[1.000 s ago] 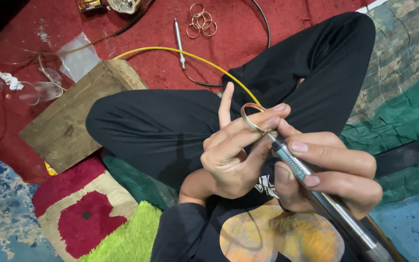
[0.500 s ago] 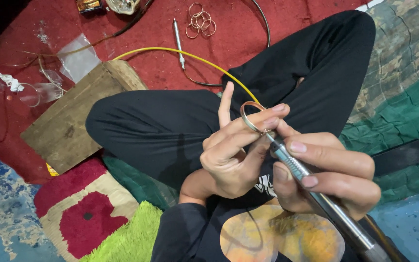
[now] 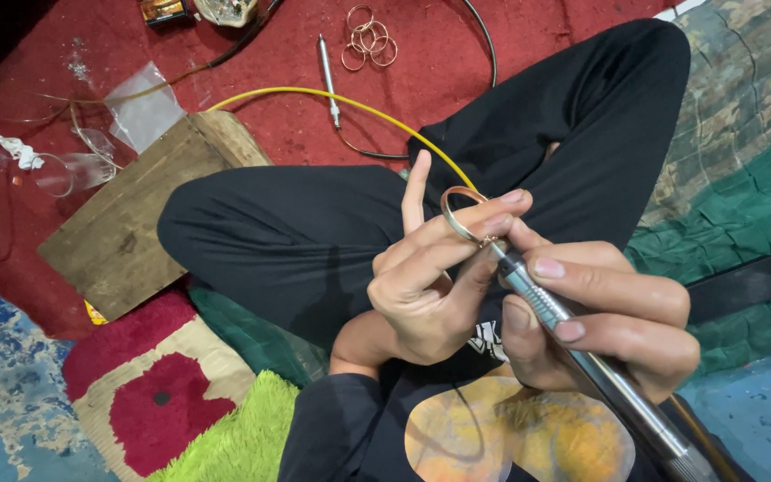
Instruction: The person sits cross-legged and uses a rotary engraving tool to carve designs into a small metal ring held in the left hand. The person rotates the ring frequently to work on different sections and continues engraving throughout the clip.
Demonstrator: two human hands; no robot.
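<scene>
Nothing much has moved since a moment ago; both hands stay in the same spot over the lap. From the head view, the left hand [image 3: 430, 277] has its fingers [image 3: 484, 223] clamped on one gold ring [image 3: 462, 212], with the first finger sticking up. The right hand [image 3: 613, 312] has its fingers shut around one silver pen-shaped tool [image 3: 582, 357], and its tip touches the ring. Far away on the red cloth [image 3: 269, 62] lie about six loose rings [image 3: 369, 37], one spare silver tool [image 3: 328, 78], a clear plastic bag [image 3: 143, 114] and one wooden block [image 3: 140, 219]. One yellow wire [image 3: 332, 100] curves toward the hands.
</scene>
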